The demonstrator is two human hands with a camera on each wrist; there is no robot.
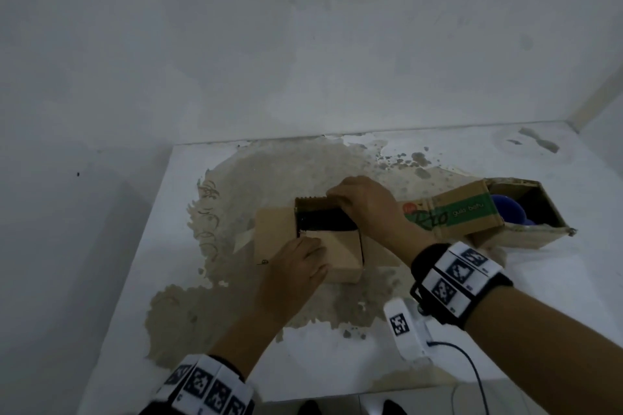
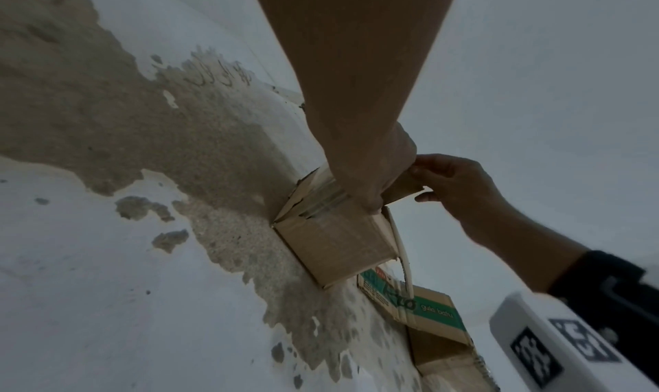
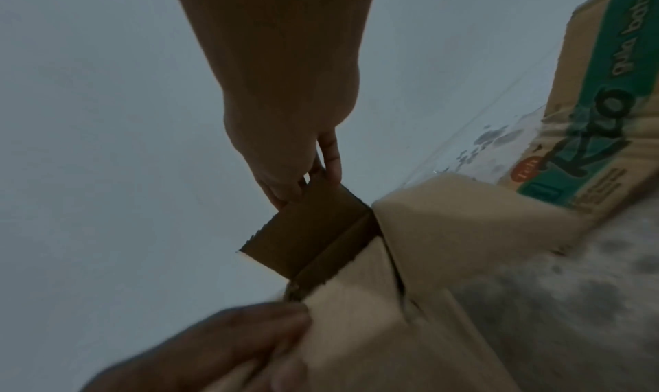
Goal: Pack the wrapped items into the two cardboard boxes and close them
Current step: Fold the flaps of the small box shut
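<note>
A small plain cardboard box [image 1: 340, 266] stands mid-table, its inside dark. My left hand [image 1: 303, 253] lies flat on the box's near flap [image 1: 340, 246] and presses it down. My right hand [image 1: 337, 200] pinches the far flap [image 1: 310, 204], which stands nearly upright; the right wrist view shows the fingers [image 3: 303, 184] gripping that flap's [image 3: 310, 229] edge. To the right sits a second box [image 1: 519, 236], open, with a green-printed flap [image 1: 455, 212] tilted up and a blue rounded item [image 1: 507, 209] inside. What is in the small box is hidden.
The white table [image 1: 337, 364] has a large patch of worn, bare surface around the boxes. A wall runs close behind, and another meets it at the right corner. A cable [image 1: 472, 367] hangs from my right wrist device near the front edge.
</note>
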